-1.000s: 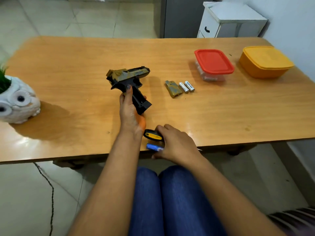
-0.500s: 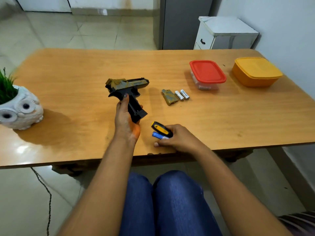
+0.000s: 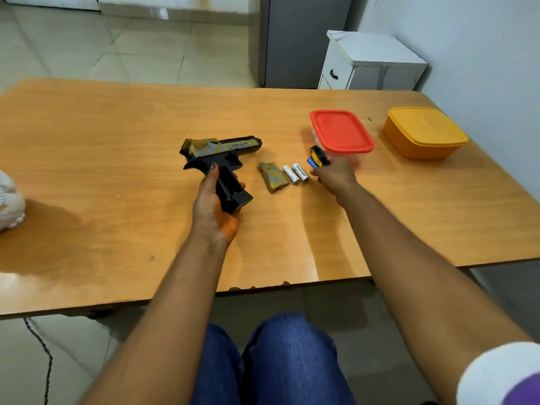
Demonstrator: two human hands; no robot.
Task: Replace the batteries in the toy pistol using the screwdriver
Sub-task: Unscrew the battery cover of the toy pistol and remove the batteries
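Note:
A black and gold toy pistol (image 3: 220,154) lies over the wooden table (image 3: 117,171), and my left hand (image 3: 211,206) grips its black handle from below. Right of it lie a camouflage battery cover (image 3: 272,179) and two silver batteries (image 3: 295,173). My right hand (image 3: 336,176) is just right of the batteries and holds a yellow-and-black screwdriver handle (image 3: 319,154) together with a blue battery (image 3: 312,162). The screwdriver's shaft is hidden by the hand.
A clear box with a red lid (image 3: 340,131) stands just behind my right hand. An orange lidded box (image 3: 423,133) is at the far right. A white owl planter (image 3: 10,203) sits at the left edge. A white cabinet (image 3: 371,62) stands beyond the table.
My right hand has moved from the table's near edge forward and right to beside the silver batteries, carrying the screwdriver and blue battery. My left hand keeps holding the pistol.

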